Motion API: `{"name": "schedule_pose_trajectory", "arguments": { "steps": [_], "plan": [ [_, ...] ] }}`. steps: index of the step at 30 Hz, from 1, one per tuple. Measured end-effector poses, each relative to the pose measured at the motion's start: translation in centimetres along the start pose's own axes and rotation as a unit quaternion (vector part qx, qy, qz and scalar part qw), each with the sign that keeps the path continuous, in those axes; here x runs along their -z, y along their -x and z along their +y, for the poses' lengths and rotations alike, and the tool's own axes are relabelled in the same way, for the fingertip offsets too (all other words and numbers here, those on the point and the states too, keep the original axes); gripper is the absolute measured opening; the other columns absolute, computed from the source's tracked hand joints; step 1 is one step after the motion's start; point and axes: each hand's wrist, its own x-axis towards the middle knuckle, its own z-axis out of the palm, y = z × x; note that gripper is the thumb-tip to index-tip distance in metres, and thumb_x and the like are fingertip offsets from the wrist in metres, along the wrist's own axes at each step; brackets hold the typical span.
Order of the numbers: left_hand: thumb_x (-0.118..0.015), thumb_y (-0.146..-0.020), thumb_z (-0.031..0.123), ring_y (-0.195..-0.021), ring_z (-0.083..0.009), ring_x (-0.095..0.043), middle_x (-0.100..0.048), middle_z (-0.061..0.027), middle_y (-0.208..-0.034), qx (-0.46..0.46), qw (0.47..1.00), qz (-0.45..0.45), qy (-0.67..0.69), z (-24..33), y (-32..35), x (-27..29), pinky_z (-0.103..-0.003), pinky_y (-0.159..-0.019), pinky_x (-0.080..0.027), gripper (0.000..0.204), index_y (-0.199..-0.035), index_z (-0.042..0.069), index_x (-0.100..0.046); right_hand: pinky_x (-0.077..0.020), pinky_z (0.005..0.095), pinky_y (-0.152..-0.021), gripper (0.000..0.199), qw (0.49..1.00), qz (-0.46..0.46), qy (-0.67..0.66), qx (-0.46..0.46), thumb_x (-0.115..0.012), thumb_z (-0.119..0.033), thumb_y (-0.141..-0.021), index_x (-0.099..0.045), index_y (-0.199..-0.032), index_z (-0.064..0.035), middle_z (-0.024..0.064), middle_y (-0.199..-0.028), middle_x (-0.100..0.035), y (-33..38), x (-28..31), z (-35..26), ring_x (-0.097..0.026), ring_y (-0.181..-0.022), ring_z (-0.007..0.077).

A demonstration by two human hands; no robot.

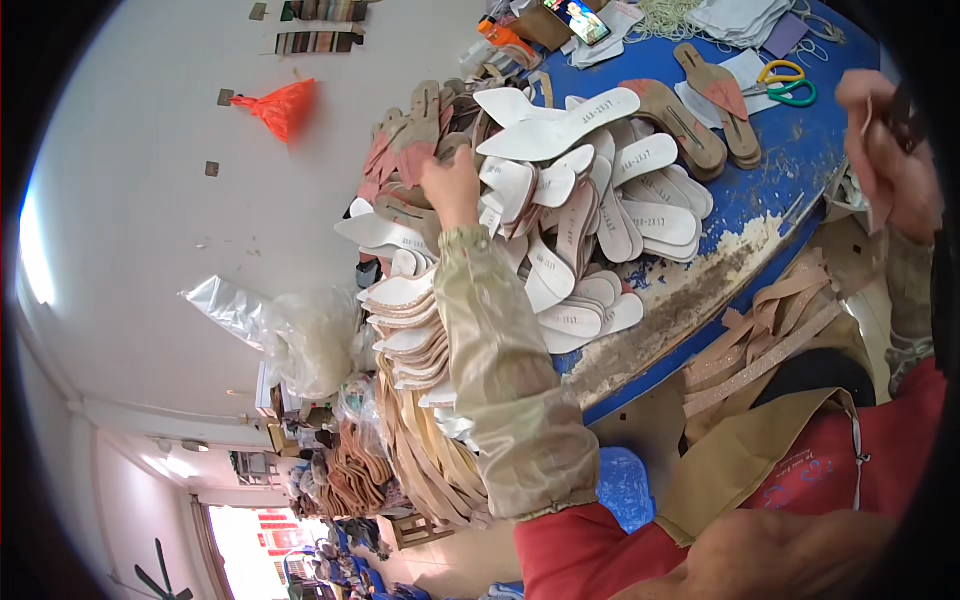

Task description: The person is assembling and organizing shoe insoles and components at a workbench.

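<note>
My left hand (455,185) reaches to the far left of the pile, with its fingers closed on a brown insole among others. Beside it lie brown insole boards (405,135) with pinkish patches and dark centre slots. White shoe insoles (560,125) printed with dark marks are heaped to its right. More white insoles are stacked with their edges toward me (408,335). My right hand (895,165) is raised at the right rim, fingers curled around something pinkish brown whose kind I cannot make out. A dark shape partly covers that hand.
The blue table (800,150) has a worn, glue-crusted edge (690,290). Scissors (785,85) with yellow and green handles lie near two brown insoles (715,100). A lit phone (577,20) stands at the back. Glittery tan straps (765,335) hang by my lap.
</note>
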Motion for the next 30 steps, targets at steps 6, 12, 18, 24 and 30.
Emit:
{"name": "schedule_pose_trajectory", "arguments": {
  "steps": [6,12,18,24,30],
  "plan": [
    [-0.064,-0.078,0.007,-0.053,-0.0154,-0.052,-0.055,-0.0083,-0.069,0.083,0.958,-0.119,0.247,2.1,-1.7,-5.1,-0.023,-0.044,-0.042,0.019,-0.092,-0.002,-0.054,-0.0271,0.0130,-0.034,0.024,0.982,-0.056,-0.169,-0.064,-0.059,-0.022,-0.092,-0.052,-0.092,0.0016,-0.0006,-0.051,-0.050,0.6,-2.4,1.9,-0.038,-0.033,0.0018],
    [-0.059,-0.084,0.001,-0.050,-0.0124,-0.051,-0.053,-0.0068,-0.075,-0.106,0.917,-0.023,0.384,9.0,4.2,1.2,-0.022,-0.047,-0.047,0.017,-0.098,-0.002,-0.051,-0.0281,0.0130,-0.035,0.024,0.969,-0.091,-0.196,-0.115,-0.058,-0.022,-0.093,-0.053,-0.091,0.0015,0.0016,-0.054,-0.052,0.9,-3.5,2.4,-0.040,-0.034,0.0022],
    [-0.059,-0.089,0.005,-0.069,-0.0207,-0.063,-0.059,-0.0188,-0.093,0.028,0.926,0.091,0.365,4.8,18.1,6.3,-0.027,-0.056,-0.058,0.025,-0.109,-0.008,-0.052,-0.0318,0.0150,-0.037,0.013,0.970,-0.112,-0.153,-0.155,-0.057,-0.013,-0.090,-0.056,-0.089,0.0005,0.0025,-0.058,-0.054,2.9,-6.2,3.2,-0.042,-0.036,0.0049],
    [-0.052,-0.091,0.000,-0.084,-0.0238,-0.063,-0.057,-0.0206,-0.106,0.176,0.904,0.088,0.379,-7.8,33.1,5.0,-0.032,-0.073,-0.060,0.024,-0.114,-0.006,-0.049,-0.0339,0.0166,-0.040,0.007,0.909,-0.270,-0.074,-0.310,-0.056,-0.006,-0.083,-0.059,-0.081,0.0009,0.0003,-0.061,-0.053,3.2,-18.9,4.9,-0.043,-0.041,0.0054],
    [-0.047,-0.089,-0.005,-0.093,-0.0233,-0.060,-0.054,-0.0195,-0.113,0.221,0.816,0.070,0.530,-11.1,36.8,2.0,-0.032,-0.082,-0.055,0.054,-0.139,0.002,-0.025,-0.0370,0.0194,-0.046,0.008,0.877,-0.387,0.010,-0.284,-0.056,-0.004,-0.083,-0.059,-0.076,-0.0022,0.0003,-0.062,-0.055,5.8,-27.7,12.2,-0.046,-0.047,0.0072]
  ]
}}
